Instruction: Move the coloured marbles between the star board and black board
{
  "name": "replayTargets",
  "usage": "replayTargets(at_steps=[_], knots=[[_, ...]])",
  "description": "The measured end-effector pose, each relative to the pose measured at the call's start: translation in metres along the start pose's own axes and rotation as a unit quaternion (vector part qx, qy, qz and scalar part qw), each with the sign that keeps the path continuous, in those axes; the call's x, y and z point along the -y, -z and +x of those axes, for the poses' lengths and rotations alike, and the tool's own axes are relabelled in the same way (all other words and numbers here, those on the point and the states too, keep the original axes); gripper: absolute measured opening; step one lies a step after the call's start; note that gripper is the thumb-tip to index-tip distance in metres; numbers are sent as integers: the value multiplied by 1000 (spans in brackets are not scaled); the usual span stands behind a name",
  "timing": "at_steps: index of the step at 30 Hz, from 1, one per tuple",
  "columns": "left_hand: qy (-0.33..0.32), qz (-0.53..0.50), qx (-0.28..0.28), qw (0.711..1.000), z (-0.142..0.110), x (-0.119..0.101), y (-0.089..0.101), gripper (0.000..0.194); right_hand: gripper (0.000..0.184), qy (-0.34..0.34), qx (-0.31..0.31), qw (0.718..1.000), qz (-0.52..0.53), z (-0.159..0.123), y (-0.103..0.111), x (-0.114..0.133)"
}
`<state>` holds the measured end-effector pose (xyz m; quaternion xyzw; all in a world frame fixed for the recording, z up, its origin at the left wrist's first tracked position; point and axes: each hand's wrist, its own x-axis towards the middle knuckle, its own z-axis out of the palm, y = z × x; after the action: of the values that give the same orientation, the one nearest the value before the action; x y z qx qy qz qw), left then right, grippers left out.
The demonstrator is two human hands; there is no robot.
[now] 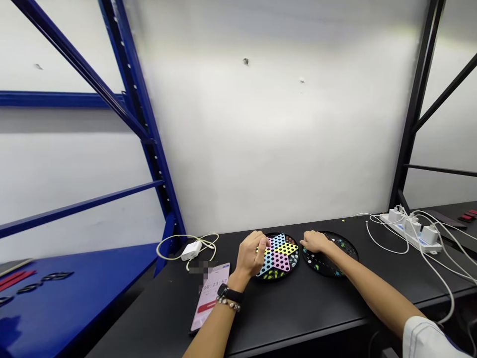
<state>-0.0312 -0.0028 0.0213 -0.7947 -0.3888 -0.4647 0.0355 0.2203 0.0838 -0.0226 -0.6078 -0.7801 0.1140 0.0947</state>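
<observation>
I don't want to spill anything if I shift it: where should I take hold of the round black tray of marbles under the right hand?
Take the round black tray by its rim, coming in from the right and near sides. Those edges look free, while its left edge sits close to the star-shaped board. It is flat and round, with marbles spread across it, so gripping opposite points and keeping it level seems safest.

Bright wall (261, 99) glare — warped, blurred edges
</observation>
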Motion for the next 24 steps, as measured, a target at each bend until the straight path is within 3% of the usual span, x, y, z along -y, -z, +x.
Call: replayTargets(at_steps=[3,6,8,10,11,12,14,16,19,24], knots=[[1,-3,0,1000,1,-1,1,42,33,-24,-12,977,210,3,4,-5],[5,-4,2,1000,1,-2,1,43,32,-66,-21,894,443,4,13,-12],[1,-1,2,1000,0,-1,0,43,30,-79,-13,846,527,2,17,-16],[-2,2,1,1000,0,-1,0,42,27,-82,-6,831,550,-1,17,-18],[-1,2,1,1000,0,-1,0,42,27,-78,-8,845,529,-3,15,-19],[-1,0,1,1000,0,-1,0,42,29,-67,-15,876,478,-6,13,-19],[1,-3,3,1000,0,-1,0,41,35,-31,-42,945,324,-11,8,-17],[3,-4,4,1000,0,-1,0,42,39,-6,-58,983,172,-19,5,-12],[7,-5,6,1000,0,-1,0,42,37,-6,-40,998,40,-30,4,-1],[13,-6,12,1000,0,0,-1,42,35,14,-8,998,-55,-41,-1,14]])
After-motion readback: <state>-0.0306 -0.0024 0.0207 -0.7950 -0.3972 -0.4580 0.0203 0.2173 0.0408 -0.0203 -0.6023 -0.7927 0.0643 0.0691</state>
